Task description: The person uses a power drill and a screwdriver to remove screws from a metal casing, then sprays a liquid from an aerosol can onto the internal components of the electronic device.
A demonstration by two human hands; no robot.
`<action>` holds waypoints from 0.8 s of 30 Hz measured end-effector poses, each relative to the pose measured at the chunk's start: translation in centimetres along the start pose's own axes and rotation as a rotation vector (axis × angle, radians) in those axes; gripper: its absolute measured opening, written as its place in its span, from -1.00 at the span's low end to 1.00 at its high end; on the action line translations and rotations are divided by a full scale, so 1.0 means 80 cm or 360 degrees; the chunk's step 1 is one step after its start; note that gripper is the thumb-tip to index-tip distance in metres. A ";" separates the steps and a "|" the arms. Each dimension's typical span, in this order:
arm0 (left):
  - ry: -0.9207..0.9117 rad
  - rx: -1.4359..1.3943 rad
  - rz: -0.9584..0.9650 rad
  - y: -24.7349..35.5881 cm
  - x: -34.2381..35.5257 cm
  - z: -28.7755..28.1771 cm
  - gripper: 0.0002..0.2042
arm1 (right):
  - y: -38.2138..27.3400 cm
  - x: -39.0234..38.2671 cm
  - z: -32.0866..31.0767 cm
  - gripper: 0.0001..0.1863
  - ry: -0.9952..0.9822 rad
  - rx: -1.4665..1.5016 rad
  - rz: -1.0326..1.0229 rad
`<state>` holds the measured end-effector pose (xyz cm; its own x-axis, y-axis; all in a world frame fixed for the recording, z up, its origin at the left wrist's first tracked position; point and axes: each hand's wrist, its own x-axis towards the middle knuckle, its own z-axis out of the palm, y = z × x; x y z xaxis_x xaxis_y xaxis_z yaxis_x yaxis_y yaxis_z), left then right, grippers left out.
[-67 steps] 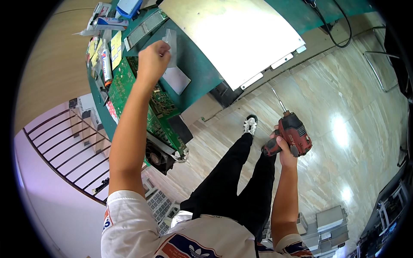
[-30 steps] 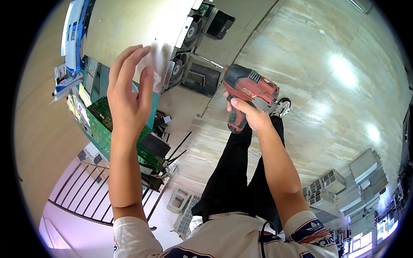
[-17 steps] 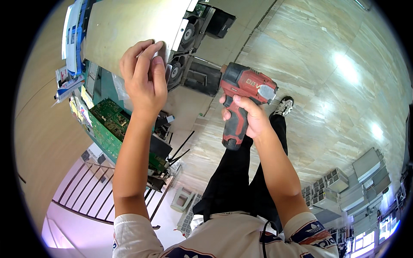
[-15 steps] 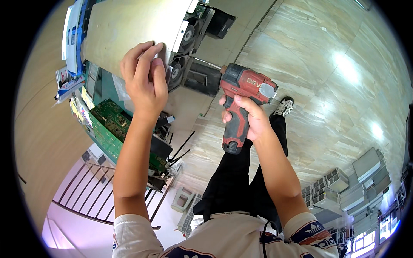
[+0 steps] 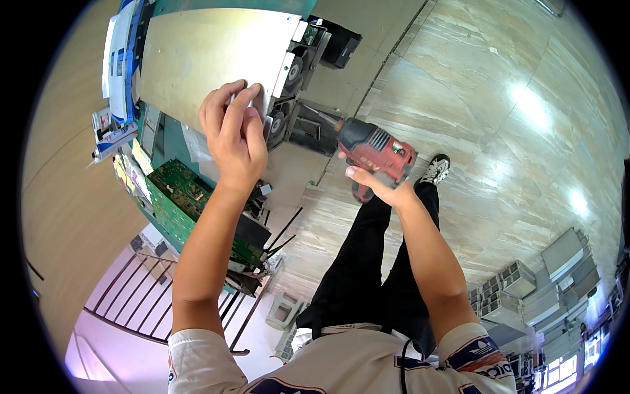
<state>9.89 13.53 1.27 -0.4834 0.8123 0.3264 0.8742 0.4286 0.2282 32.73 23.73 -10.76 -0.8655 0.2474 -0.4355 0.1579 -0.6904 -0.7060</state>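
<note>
My left hand [image 5: 236,134] has its fingers curled at the right part of a pale metal panel [image 5: 190,52], beside the exposed fans [image 5: 293,75]; what lies under the fingertips is hidden. My right hand [image 5: 384,187] grips a red-and-black power driver [image 5: 384,157], slightly blurred, its long bit [image 5: 325,117] angled up-left toward the fans at the panel's right side. A small metal bracket [image 5: 287,73] shows on the panel's edge.
A green circuit board [image 5: 167,207] lies on the teal bench [image 5: 223,5] below the panel, beside cans and tubes [image 5: 115,138]. A railing [image 5: 141,305] is lower left. Tiled floor [image 5: 492,131] lies right, with grey stacked equipment [image 5: 525,282].
The driver has tilted since half a second ago, its top now turned toward the view and its handle less visible. Panel and left hand appear slightly lower and further right in the picture.
</note>
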 end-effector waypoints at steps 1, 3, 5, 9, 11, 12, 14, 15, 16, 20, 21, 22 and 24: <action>-0.0010 -0.0002 -0.0006 0.001 0.000 0.000 -0.71 | 0.005 -0.002 0.001 -0.59 -0.0002 0.0055 -0.0012; 0.0011 -0.0032 -0.0019 -0.001 0.001 0.001 -0.70 | 0.009 -0.001 0.007 -0.60 -0.0025 0.0169 -0.0039; 0.0057 -0.0104 -0.0035 -0.001 0.000 0.004 -0.69 | 0.010 0.004 -0.006 -0.61 -0.0039 -0.0106 0.0019; 0.0048 -0.0076 -0.0032 -0.002 -0.001 0.003 -0.68 | -0.010 0.006 -0.014 -0.67 0.0011 -0.0150 0.0187; -0.0010 -0.0034 -0.0021 0.001 -0.001 0.000 -0.69 | -0.003 0.006 -0.013 -0.72 0.0026 -0.0040 0.0110; -0.0041 -0.0013 -0.0015 0.002 0.000 -0.002 -0.69 | 0.000 0.007 -0.014 -0.75 -0.0036 -0.0003 0.0070; -0.0036 -0.0035 -0.0025 0.002 -0.001 0.000 -0.68 | 0.004 0.011 -0.014 -0.80 -0.0163 0.0074 -0.0012; -0.0033 -0.0044 -0.0030 0.001 -0.001 0.000 -0.68 | 0.005 0.010 -0.012 -0.80 -0.0148 0.0070 -0.0013; -0.0033 -0.0027 -0.0013 0.001 0.000 -0.001 -0.68 | 0.006 0.007 -0.009 -0.80 -0.0133 0.0066 -0.0013; -0.0025 -0.0013 -0.0007 0.001 0.000 -0.002 -0.68 | 0.010 0.007 -0.006 -0.79 -0.0119 0.0129 -0.0007; -0.0020 -0.0019 -0.0024 0.001 -0.001 -0.003 -0.67 | 0.008 0.006 -0.005 -0.78 -0.0111 0.0141 0.0000; -0.0025 -0.0034 -0.0021 0.000 -0.002 -0.004 -0.67 | 0.011 0.006 -0.006 -0.78 -0.0104 0.0164 0.0018; -0.0021 -0.0062 -0.0011 0.002 0.002 -0.006 -0.67 | 0.014 0.007 -0.012 -0.74 -0.0095 0.0204 0.0046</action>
<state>9.92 13.51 1.75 -0.4885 0.8147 0.3125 0.8683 0.4187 0.2659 32.88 23.74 -12.30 -0.8888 0.1882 -0.4179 0.1242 -0.7788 -0.6149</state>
